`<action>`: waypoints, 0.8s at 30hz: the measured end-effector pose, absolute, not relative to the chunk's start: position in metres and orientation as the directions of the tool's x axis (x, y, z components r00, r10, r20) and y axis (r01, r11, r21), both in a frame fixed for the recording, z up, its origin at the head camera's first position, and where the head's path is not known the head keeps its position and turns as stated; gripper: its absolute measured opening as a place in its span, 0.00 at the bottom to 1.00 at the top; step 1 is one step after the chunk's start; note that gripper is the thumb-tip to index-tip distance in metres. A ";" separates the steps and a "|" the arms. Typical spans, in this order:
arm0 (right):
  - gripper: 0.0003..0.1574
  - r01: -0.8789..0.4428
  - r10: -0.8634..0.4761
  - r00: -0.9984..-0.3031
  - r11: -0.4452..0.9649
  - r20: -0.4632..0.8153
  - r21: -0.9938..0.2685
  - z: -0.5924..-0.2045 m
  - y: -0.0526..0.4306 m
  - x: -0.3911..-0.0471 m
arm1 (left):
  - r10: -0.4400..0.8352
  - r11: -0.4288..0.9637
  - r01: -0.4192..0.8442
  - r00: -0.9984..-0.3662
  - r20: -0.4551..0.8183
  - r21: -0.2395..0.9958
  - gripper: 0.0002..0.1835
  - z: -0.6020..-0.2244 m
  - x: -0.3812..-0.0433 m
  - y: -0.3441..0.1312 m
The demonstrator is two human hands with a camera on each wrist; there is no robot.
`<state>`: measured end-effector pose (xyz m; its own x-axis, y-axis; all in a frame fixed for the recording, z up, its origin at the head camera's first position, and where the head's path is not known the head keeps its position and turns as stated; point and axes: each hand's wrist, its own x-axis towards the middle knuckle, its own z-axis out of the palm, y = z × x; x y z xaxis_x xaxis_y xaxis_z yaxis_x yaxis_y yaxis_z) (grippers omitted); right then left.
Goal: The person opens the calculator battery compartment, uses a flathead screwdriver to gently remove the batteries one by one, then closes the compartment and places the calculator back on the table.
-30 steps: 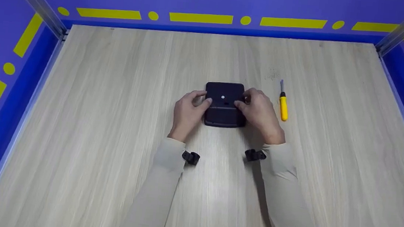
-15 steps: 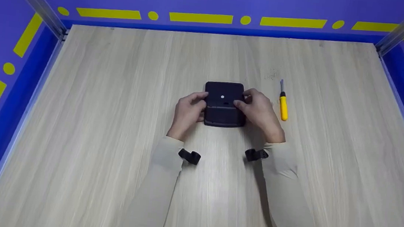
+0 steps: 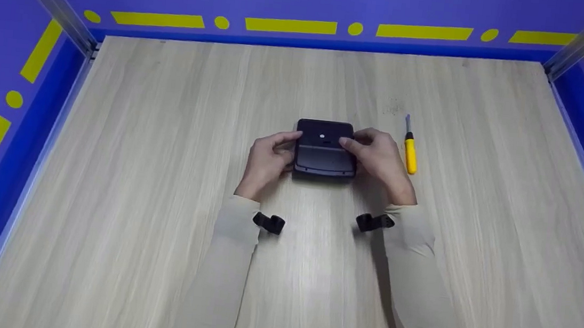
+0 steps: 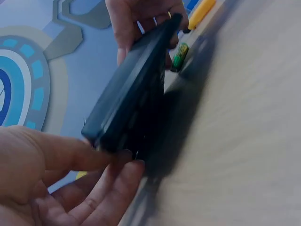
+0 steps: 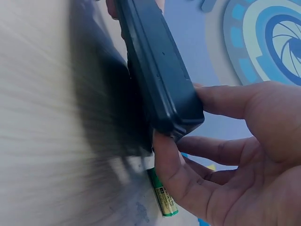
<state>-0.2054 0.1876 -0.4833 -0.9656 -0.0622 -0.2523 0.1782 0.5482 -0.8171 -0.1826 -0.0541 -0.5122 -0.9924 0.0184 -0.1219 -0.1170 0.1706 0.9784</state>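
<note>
A flat black plastic device [image 3: 323,159] with a white dot and a raised near section is between both hands in the head view. My left hand [image 3: 265,162] holds its left side, one finger on the top edge and other fingers lower down. The right hand [image 3: 381,156] pinches the right side, thumb on top and fingers round the edge. Both wrist views show the device tilted, with a dark shadow under it. In the right wrist view a green battery [image 5: 163,195] lies on the table below the right fingers; the right hand hides it in the head view.
A screwdriver with a yellow handle [image 3: 410,155] lies to the right of the right hand. A small patch of dark specks [image 3: 394,107] marks the pale wood-grain table [image 3: 167,120]. Blue-purple walls with yellow markings stand at the back and sides.
The left thumb has left the device's top face and the left fingers have shifted lower along its side. The device's near edge has risen, showing its front face and a shadow below.
</note>
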 end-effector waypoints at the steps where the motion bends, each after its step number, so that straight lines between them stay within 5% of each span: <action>1: 0.33 0.182 -0.054 -0.966 0.545 -0.251 -0.818 -0.483 0.188 -0.205 | 0.027 0.188 -0.104 -0.993 -0.111 0.977 0.26 -0.512 -0.183 -0.055; 14: 0.22 0.142 0.052 -0.990 0.378 -0.132 -0.915 -0.479 0.193 -0.201 | 0.080 0.285 0.086 -0.995 0.066 0.955 0.21 -0.510 -0.184 -0.058; 24: 0.20 0.027 -0.051 -0.998 0.133 -0.034 -0.991 -0.482 0.196 -0.203 | -0.012 0.226 0.083 -0.996 0.088 0.971 0.20 -0.511 -0.184 -0.058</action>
<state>-0.2029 0.1956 -0.4818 -0.9981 -0.0509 -0.0338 0.0268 0.1332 -0.9907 -0.1839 -0.0583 -0.5105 -0.9961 -0.0118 0.0880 0.0830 0.2261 0.9706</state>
